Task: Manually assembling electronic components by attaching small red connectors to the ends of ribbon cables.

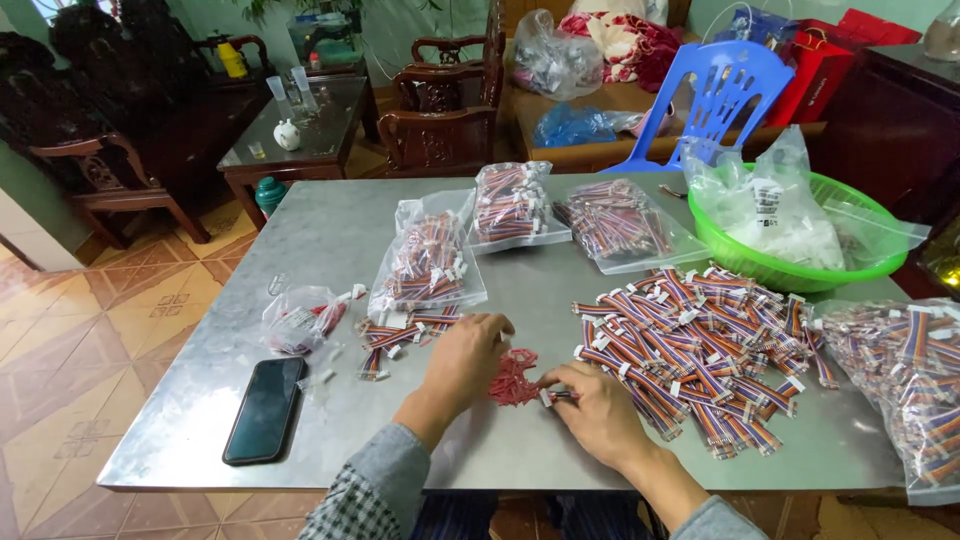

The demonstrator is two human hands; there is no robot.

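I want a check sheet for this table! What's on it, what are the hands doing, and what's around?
Surface: grey metal table, lightly scuffed.
Job's things: small red bundle between both hands; loose pile of striped wire pieces at right.
Clutter: three filled bags, small bag, phone, green basket.
Grippers: left hand rests by the bundle; right hand pinches a wire piece.
Cables: nothing seen beyond the wire pieces.
Surroundings: blue chair, wooden chairs, tiled floor.

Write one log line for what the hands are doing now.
left hand: on red bands | right hand: pinching wire bundle | wire pile: right | phone: left
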